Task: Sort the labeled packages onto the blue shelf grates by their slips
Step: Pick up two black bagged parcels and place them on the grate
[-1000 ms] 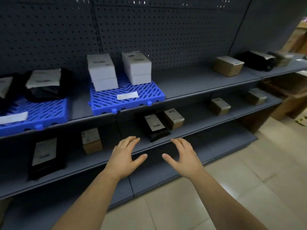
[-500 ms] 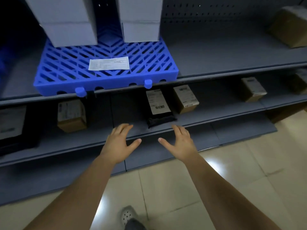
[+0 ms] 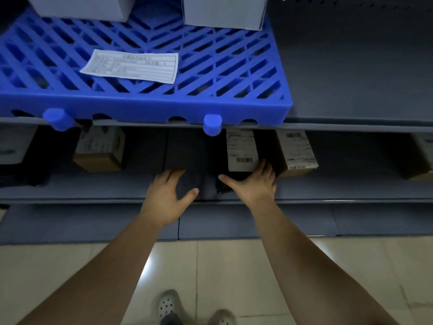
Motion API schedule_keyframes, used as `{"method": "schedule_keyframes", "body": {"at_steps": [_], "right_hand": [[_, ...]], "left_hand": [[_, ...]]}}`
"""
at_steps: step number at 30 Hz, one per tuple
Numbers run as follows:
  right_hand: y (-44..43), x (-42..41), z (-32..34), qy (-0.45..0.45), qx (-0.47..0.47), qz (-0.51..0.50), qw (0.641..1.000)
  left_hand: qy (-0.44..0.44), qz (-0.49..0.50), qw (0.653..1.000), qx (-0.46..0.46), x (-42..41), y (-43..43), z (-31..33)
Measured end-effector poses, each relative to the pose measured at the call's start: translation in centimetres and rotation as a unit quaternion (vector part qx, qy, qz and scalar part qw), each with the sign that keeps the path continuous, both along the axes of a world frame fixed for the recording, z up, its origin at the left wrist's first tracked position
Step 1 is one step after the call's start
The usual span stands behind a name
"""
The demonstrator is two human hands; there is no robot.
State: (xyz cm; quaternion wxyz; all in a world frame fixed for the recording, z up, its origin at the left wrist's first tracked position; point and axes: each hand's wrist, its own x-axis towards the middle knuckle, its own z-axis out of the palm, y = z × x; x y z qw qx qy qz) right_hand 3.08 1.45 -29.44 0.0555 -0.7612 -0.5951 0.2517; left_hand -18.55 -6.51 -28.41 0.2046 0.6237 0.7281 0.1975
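— Head view, closer in than a second ago?
— Much closer. Bent down to the middle shelf [image 3: 93, 186], with both hands now past its front edge rather than hovering short of it.
— Holding anything yet?
— Not gripping. Touching the black package [image 3: 235, 175] with the right hand [image 3: 253, 185], fingers straight and spread over its near end, thumb out to the side, just below the white label [image 3: 241, 151]. Keeping the left hand [image 3: 164, 198] open and flat over bare shelf, just beside the package but apart from it.
— And where exactly?
— Lying near the front edge of the middle shelf, below the right front corner of the blue grate [image 3: 152, 107], with a brown box [image 3: 297, 151] just beside it on the right.
— Meaning for the sort?
— Looks like the start of a pick; nothing lifted so far. Probably calls for checking that label against the slip [image 3: 131, 66] lying on the grate, in front of the white boxes [image 3: 222, 10]. Cannot read either from here.
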Motion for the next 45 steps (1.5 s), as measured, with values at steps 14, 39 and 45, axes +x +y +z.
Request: {"method": "schedule_keyframes", "body": {"at_steps": [14, 39, 45], "right_hand": [[-3.6, -1.7, 0.7, 0.06, 0.031, -0.053, 0.996], [-11.7, -35.3, 5.9, 0.128, 0.155, -0.06, 0.978], [-11.6, -36.5, 5.4, 0.121, 0.174, -0.085, 0.974]], "left_hand": [[-0.022, 0.094, 0.995, -0.001, -2.1, -6.2, 1.0], [0.079, 0.268, 0.958, -0.068, -39.1, -7.2, 1.0], [0.075, 0.241, 0.958, -0.133, -41.2, -3.9, -1.6]]}}
